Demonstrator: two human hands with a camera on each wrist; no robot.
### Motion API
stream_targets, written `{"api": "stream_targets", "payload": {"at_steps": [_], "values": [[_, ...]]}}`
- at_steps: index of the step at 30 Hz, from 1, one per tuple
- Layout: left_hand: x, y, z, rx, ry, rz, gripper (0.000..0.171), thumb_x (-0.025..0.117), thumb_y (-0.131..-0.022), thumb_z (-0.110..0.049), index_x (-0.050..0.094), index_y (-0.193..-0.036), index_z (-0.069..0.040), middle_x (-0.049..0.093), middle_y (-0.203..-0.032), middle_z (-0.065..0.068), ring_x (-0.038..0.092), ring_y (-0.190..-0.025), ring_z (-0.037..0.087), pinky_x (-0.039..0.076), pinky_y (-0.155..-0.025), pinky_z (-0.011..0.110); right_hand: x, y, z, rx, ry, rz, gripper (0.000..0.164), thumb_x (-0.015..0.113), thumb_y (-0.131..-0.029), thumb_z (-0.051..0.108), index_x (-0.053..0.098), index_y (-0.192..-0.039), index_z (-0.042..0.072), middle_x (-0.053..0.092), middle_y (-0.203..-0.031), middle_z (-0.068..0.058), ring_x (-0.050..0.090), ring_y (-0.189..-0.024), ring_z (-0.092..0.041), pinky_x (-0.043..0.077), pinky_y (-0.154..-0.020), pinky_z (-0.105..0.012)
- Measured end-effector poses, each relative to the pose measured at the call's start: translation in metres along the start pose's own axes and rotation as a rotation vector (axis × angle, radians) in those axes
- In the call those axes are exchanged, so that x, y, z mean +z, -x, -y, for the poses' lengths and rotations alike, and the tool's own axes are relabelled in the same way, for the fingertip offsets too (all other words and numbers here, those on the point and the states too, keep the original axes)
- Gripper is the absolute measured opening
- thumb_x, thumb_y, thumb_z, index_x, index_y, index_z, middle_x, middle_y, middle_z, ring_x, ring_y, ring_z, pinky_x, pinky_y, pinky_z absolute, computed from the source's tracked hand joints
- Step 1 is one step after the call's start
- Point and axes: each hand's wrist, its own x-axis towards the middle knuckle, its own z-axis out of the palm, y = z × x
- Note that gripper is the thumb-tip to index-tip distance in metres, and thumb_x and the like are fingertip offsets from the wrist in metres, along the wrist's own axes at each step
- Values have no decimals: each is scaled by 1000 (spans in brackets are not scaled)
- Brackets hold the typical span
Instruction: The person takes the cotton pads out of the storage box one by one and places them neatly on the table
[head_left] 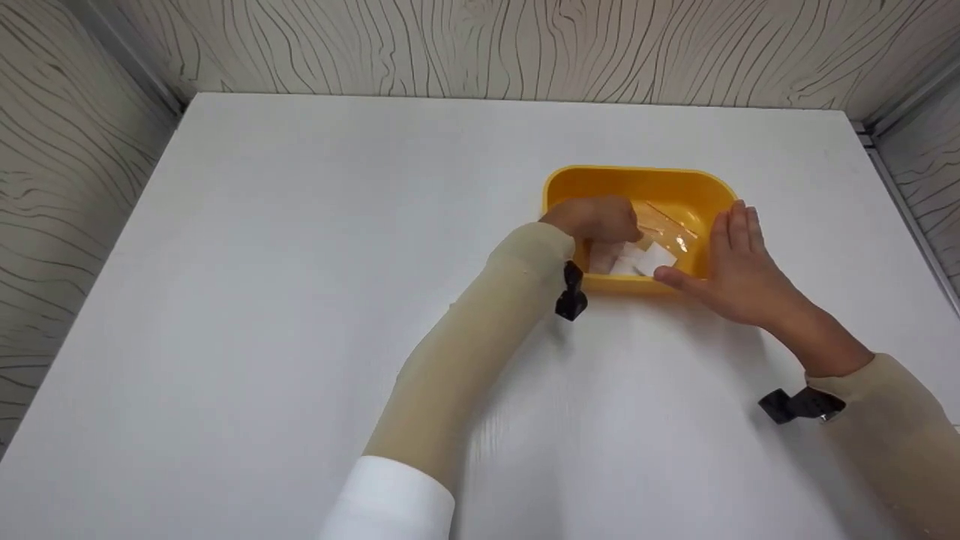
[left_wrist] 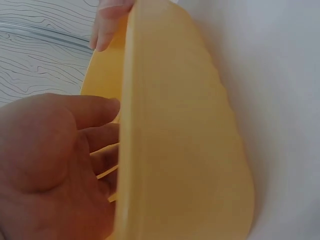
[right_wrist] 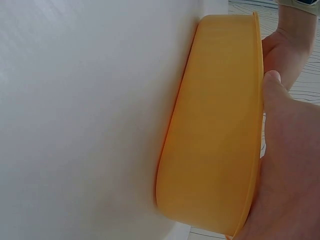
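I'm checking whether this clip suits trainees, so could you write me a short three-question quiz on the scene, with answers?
1. Multiple choice: which hand reaches inside the yellow tub? a) left b) right c) both
2. True or false: the right hand touches the tub.
3. Fill in: inside the tub, the square-cornered piece nearest the right thumb is ____ in colour.

Key: 1. a, the left hand; 2. true; 3. white.

The tub (right_wrist: 212, 120) looks like smooth plastic, the tabletop (head_left: 300, 262) smooth with a soft sheen.
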Motion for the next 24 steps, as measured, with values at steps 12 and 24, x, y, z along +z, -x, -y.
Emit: {"api": "stream_targets", "payload": {"at_steps": [12, 24], "values": [[13, 1, -3, 67, -165, -19, 55, 68, -99, -13, 58, -141, -47, 38, -154, -20, 37, -132, 6, 38, -112, 28, 0, 1, 0, 1, -8, 6, 125, 55, -94, 68, -16, -149, -18, -32, -156, -33, -30, -144, -50, 4, -116, -70], [10, 2, 1, 216, -316, -91, 42, 66, -100, -11, 66, -138, -28, 52, -141, -12, 43, -127, 6, 35, -113, 23, 0, 1, 1, -11, -10, -7, 124, 57, -94, 67, -13, -150, -18, -30, -156, -34, -27, -145, -52, 4, -116, -70]]}}
